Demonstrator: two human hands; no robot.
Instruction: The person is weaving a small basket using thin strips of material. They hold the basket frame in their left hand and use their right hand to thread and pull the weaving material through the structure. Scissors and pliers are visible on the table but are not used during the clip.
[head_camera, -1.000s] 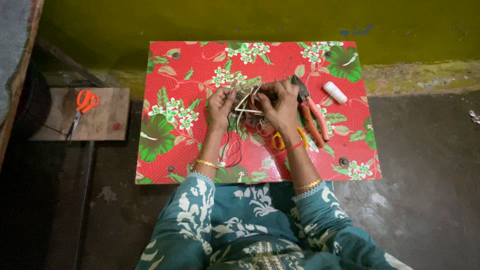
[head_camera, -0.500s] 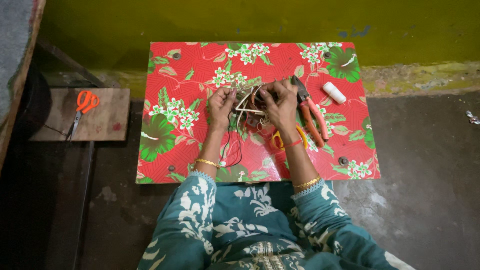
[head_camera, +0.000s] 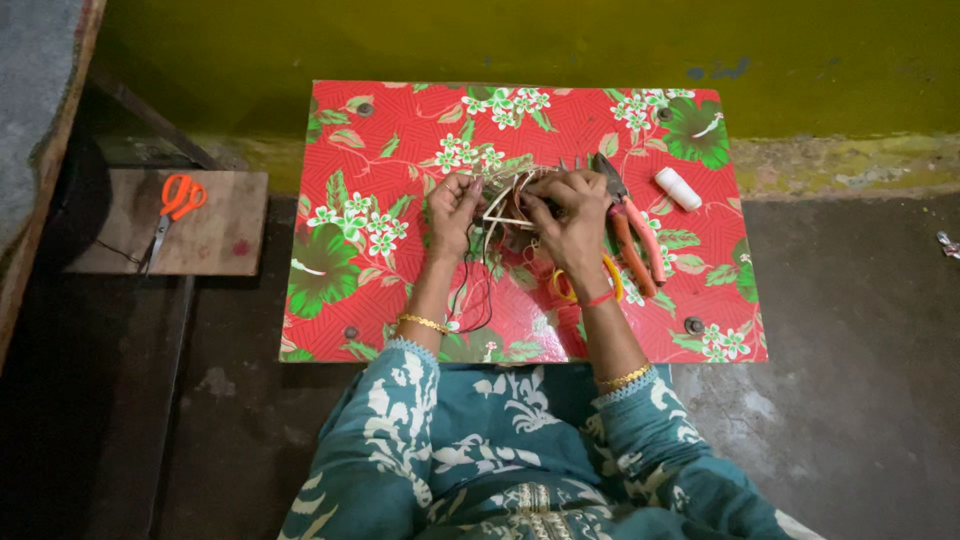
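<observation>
Both hands pinch one small piece of work at the middle of the frame: the left hand (head_camera: 455, 208) closes its fingertips on the left edge of a little frame of pale sticks (head_camera: 507, 205), and the right hand (head_camera: 572, 215) presses thumb and fingers on its right side. What exactly the fingers clamp is too small to tell. Dark thin wires (head_camera: 474, 292) trail down from the frame toward the lower edge of the red flowered table (head_camera: 380, 150). Such a piece looks light, stiff in each stick but fragile at the joints, so it is best held at the crossings, while the wires look limp. Orange-handled pliers (head_camera: 632, 232) lie just right of the right hand, with a white spool (head_camera: 678, 189) further to the upper right. Orange scissors (head_camera: 170, 210) rest on a wooden board (head_camera: 225, 230) at the left.
</observation>
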